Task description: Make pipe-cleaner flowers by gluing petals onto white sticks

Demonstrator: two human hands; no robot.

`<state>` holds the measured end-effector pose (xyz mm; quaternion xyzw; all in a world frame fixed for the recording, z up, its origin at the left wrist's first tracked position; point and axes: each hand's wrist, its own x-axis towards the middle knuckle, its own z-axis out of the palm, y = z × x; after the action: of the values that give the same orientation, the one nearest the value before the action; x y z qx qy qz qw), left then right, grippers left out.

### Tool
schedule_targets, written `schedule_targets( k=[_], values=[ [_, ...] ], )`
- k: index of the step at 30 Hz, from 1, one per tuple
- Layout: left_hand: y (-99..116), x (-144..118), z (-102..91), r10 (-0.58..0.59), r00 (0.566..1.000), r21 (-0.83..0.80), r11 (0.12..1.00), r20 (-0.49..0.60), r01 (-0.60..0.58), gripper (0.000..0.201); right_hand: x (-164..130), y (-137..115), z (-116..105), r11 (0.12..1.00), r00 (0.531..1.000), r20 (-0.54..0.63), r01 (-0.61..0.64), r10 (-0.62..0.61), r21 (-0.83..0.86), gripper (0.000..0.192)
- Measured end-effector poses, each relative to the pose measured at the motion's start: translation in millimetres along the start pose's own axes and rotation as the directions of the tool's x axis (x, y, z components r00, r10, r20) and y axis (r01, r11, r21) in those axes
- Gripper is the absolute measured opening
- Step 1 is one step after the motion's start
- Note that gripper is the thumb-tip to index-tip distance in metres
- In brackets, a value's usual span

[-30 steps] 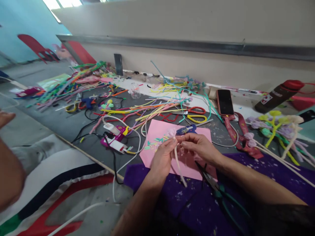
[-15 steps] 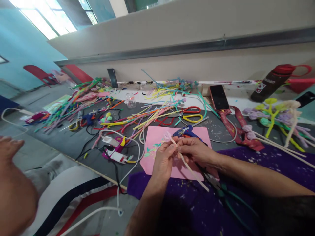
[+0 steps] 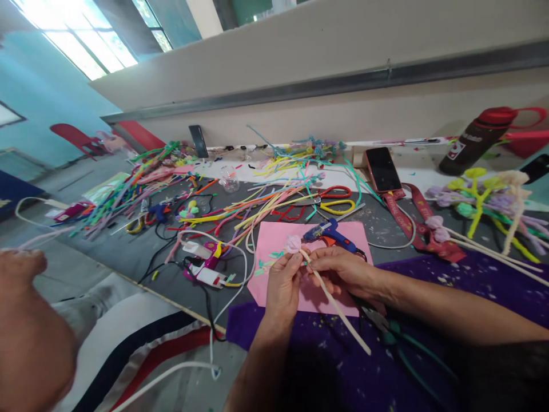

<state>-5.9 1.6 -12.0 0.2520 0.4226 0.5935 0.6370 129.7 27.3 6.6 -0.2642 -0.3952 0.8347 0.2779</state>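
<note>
Both my hands hold a small pipe-cleaner flower (image 3: 294, 244) on a long cream stem (image 3: 338, 309) above a pink paper sheet (image 3: 274, 234). My left hand (image 3: 283, 286) pinches the stem just below the pale pink bloom. My right hand (image 3: 341, 272) grips the stem from the right side. The stem slants down to the right over purple cloth (image 3: 343, 360). A blue glue gun (image 3: 330, 233) lies on the pink sheet just beyond my fingers.
Loose coloured pipe cleaners (image 3: 257, 200) cover the grey mat, with red and yellow scissors (image 3: 338, 199), a phone (image 3: 381, 169), a dark bottle (image 3: 476, 140), finished flowers (image 3: 480, 200), pliers (image 3: 398, 337) and cables (image 3: 214, 269). Another person's limb (image 3: 30, 332) is at the left.
The view has tilted and shifted. The stem has swung from hanging down to slanting right, and my hands have lowered slightly on the pink sheet, uncovering the glue gun.
</note>
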Motion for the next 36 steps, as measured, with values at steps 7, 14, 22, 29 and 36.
schedule_targets(
  k=[7,14,22,29,36],
  values=[
    [-2,-1,-0.2,0.065,0.998,0.119,0.991,-0.020,-0.062,0.015,2,10,-5,0.997,0.998,0.007,0.069,-0.068,-0.035,0.019],
    [-1,-3,0.4,0.009,0.999,0.110,0.994,0.053,-0.015,0.015,3,10,-4,0.989,0.991,-0.066,0.106,-0.114,-0.103,0.021],
    [-4,-4,1.6,-0.034,0.999,0.087,0.996,0.039,0.030,0.021,6,16,-3,0.985,0.991,-0.057,0.109,-0.117,-0.135,0.021],
    [-5,-5,1.7,-0.006,1.000,0.090,0.996,0.014,0.005,0.020,5,16,-3,0.984,0.992,-0.048,0.107,-0.115,-0.144,0.023],
    [-5,-4,0.4,0.006,1.000,0.134,0.991,-0.023,-0.003,0.020,5,16,-4,0.984,0.994,-0.036,0.096,-0.103,-0.149,0.023]
  ],
)
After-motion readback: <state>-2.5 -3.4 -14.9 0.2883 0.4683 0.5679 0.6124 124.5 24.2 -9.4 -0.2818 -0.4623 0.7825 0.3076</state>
